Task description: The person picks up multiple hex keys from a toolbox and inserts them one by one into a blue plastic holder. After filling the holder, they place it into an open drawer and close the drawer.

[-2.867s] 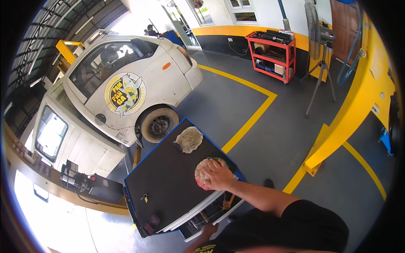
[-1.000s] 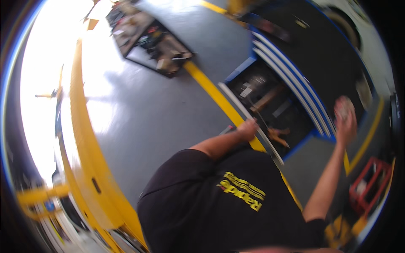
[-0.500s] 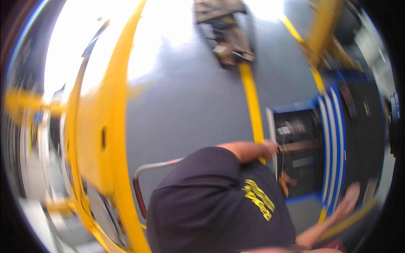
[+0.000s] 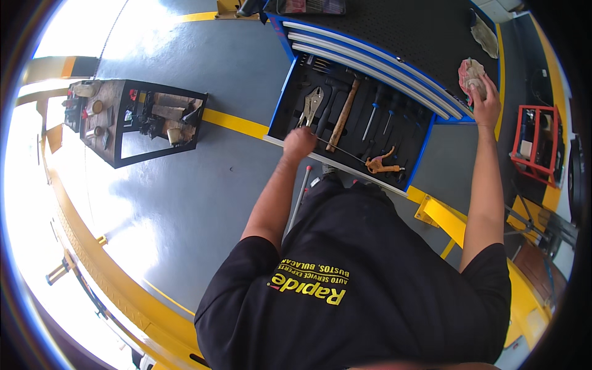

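Observation:
My left hand (image 4: 300,143) is closed at the front edge of an open drawer (image 4: 354,168) in a blue tool cabinet. The handle ends of locking pliers (image 4: 313,102) run up to its fingers; whether it grips them or the drawer edge cannot be seen. A wooden handle (image 4: 343,116), a screwdriver (image 4: 371,118) and an orange air blow gun (image 4: 382,163) with a thin nozzle lie in the drawer. My right hand (image 4: 486,98) grips a crumpled pink-and-whitish rag (image 4: 472,75) by the cabinet's black top (image 4: 401,31).
A dark metal workbench (image 4: 117,123) with parts on it stands at the left. A red rack (image 4: 535,145) is on the right. Yellow metal beams (image 4: 98,259) run along the lower left, and a yellow lift arm (image 4: 447,219) crosses beside my right arm. A grey cloth (image 4: 484,36) lies on the cabinet top.
My view has swung to the right, so the cabinet now lies ahead. My left hand stays at the drawer's front edge. The right hand with the rag appears farther forward, by the cabinet top.

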The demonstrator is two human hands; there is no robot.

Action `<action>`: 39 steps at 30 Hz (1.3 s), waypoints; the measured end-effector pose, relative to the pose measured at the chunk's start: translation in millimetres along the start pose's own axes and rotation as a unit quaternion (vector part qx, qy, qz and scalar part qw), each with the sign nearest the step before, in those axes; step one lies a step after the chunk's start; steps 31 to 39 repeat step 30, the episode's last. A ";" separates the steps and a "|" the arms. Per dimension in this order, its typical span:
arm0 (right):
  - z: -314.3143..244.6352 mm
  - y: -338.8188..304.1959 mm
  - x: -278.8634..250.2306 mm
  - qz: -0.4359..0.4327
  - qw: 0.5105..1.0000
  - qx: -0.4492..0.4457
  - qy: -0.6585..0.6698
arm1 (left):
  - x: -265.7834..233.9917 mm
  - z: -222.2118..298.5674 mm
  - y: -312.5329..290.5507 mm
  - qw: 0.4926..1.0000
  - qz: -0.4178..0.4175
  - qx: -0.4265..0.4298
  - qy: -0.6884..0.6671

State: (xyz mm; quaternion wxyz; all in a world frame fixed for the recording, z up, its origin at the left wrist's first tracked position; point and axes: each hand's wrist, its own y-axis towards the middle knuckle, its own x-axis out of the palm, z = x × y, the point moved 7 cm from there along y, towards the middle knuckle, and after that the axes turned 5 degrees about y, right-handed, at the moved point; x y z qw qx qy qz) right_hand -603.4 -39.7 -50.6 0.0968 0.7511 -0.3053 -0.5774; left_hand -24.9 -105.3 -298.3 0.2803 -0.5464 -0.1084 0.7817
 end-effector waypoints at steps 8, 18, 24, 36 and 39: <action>1.1 -4.4 -2.8 0.010 1.000 -0.020 -0.008 | 2.8 -25.3 52.1 0.988 -0.049 0.020 0.146; -22.3 -10.1 -16.4 0.013 0.995 0.027 -0.093 | 12.1 -13.5 77.1 0.963 -0.152 -0.008 0.223; -23.6 -5.3 -25.7 -0.027 0.995 0.060 -0.079 | 15.6 11.8 106.0 0.953 -0.155 -0.028 0.259; -3.4 -21.6 -55.5 -0.052 0.996 0.056 0.051 | 77.6 189.5 70.5 0.938 -0.067 0.130 0.313; -3.4 -21.6 -55.5 -0.052 0.996 0.056 0.051 | 77.6 189.5 70.5 0.938 -0.067 0.130 0.313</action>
